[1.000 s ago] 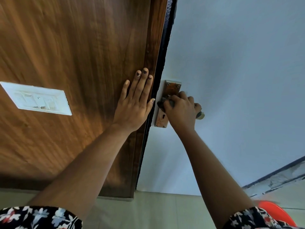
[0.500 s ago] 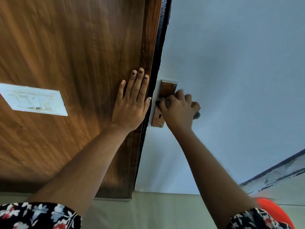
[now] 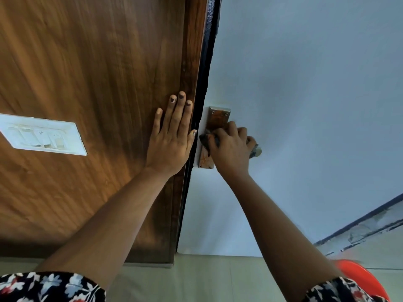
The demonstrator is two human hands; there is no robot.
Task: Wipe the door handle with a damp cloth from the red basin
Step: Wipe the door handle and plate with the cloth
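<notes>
My right hand [image 3: 231, 149] is closed around the door handle [image 3: 256, 151] with a dark cloth [image 3: 205, 139] wrapped under the fingers; only the handle's tip shows past my knuckles. The handle sits on a brown backplate [image 3: 217, 119] screwed to the pale door [image 3: 305, 83]. My left hand [image 3: 172, 138] lies flat with fingers spread on the wooden panel [image 3: 98, 73], just left of the door's dark edge. The red basin [image 3: 362, 277] shows only as a rim at the bottom right, on the floor.
A white switch plate [image 3: 43, 135] is set in the wooden panel at left. Pale floor tiles [image 3: 196, 280] run along the bottom. A dark-trimmed skirting [image 3: 359, 227] slants across the lower right. My floral sleeves [image 3: 50, 287] edge the bottom corners.
My right hand has kept its grip on the cloth and handle, shifting slightly along it. The left hand stays flat on the panel. The view has drifted a little.
</notes>
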